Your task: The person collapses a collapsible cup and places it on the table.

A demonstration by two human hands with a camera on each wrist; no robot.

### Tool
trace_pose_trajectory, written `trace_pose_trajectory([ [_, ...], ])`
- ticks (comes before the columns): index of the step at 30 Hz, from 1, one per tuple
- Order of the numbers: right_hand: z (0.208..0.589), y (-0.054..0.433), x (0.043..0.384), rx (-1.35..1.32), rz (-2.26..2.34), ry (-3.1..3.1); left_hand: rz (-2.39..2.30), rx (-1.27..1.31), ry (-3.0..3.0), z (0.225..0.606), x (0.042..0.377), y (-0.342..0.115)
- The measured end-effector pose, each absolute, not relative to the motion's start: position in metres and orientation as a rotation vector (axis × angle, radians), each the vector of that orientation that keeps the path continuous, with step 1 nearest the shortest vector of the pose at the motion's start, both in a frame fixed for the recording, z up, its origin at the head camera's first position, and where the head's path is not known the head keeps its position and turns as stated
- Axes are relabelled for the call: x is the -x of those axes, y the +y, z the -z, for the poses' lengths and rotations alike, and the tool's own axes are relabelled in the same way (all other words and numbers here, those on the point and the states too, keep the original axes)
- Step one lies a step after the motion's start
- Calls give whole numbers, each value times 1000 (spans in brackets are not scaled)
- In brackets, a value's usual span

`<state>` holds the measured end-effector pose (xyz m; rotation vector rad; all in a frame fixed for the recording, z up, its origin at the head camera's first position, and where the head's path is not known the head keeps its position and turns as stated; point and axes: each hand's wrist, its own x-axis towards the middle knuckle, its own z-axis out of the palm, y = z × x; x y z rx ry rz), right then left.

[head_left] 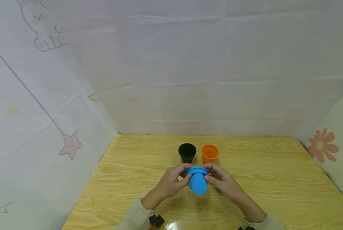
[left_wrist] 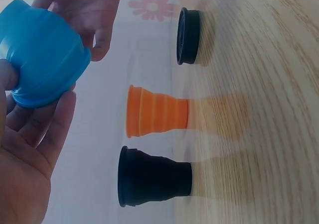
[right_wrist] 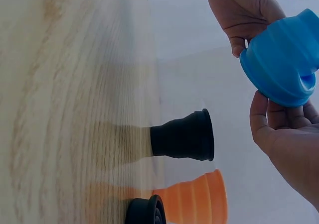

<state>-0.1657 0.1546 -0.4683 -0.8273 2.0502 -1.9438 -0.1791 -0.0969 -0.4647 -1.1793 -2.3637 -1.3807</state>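
Both hands hold a blue collapsible cup (head_left: 199,182) above the table, its base tipped toward the head camera. The left hand (head_left: 171,180) grips its left side near the rim, thumb on the wall and fingers under the rim. On the opposite side, the right hand (head_left: 221,180) pinches the rim area between thumb and fingers. A dent shows in the cup's wall in the right wrist view. Just beyond the hands stand a black cup (head_left: 187,152) and an orange cup (head_left: 210,153), both upright and extended.
A flat black collapsed cup (left_wrist: 188,36) lies on the table near the right hand, mostly hidden behind that hand in the head view. The wooden table (head_left: 125,179) meets a pale cloth backdrop (head_left: 171,80) at its far edge.
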Motion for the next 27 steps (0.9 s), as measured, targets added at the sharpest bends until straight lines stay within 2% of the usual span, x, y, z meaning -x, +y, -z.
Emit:
trace_pose_trajectory([
  [17, 465, 156, 167, 810, 1936, 1916, 1496, 1206, -2377, 463, 180, -97],
  [27, 465, 156, 168, 799, 1931, 1933, 1876, 1125, -2444, 464, 182, -99],
])
